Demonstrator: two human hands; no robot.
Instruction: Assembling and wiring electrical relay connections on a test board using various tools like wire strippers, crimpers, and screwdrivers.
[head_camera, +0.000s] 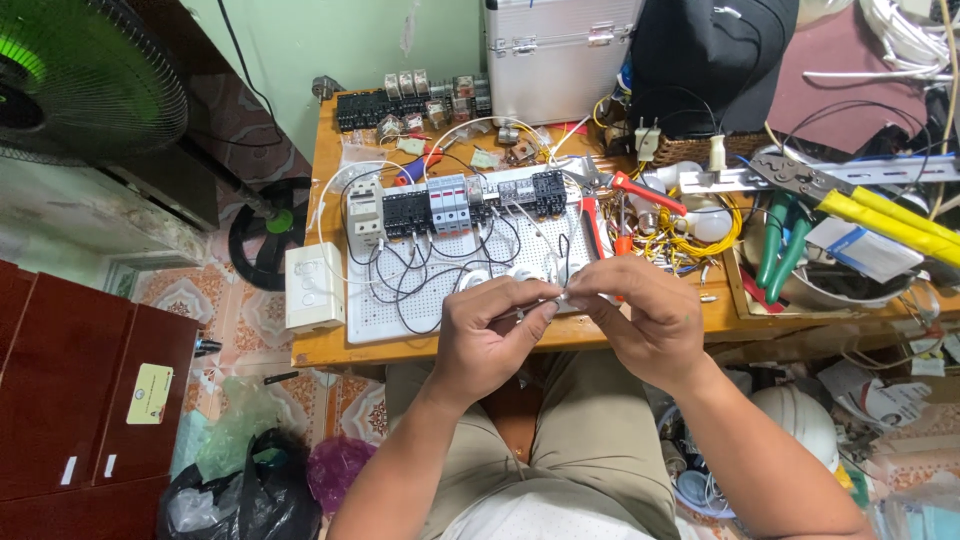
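Left hand (490, 335) and right hand (645, 320) meet at frame centre, both pinched closed on the ends of a thin white wire (556, 297) held between their fingertips, just over the near edge of the white perforated panel (400, 320); whether they are stripping or twisting it is too small to tell. Panel sits on the wooden bench (330, 345). At 11 o'clock from the hands, a row of black and grey breakers and relays (455, 200) is already mounted, with many black and white leads looped below it, so wiring looks well underway. This wire is not yet landed on any terminal. Red-handled cutters (640, 190) lie at 1 o'clock, yellow-handled crimper (880, 210) at 2 o'clock, both untouched. A loose white switch box (314, 285) sits at 9 o'clock.
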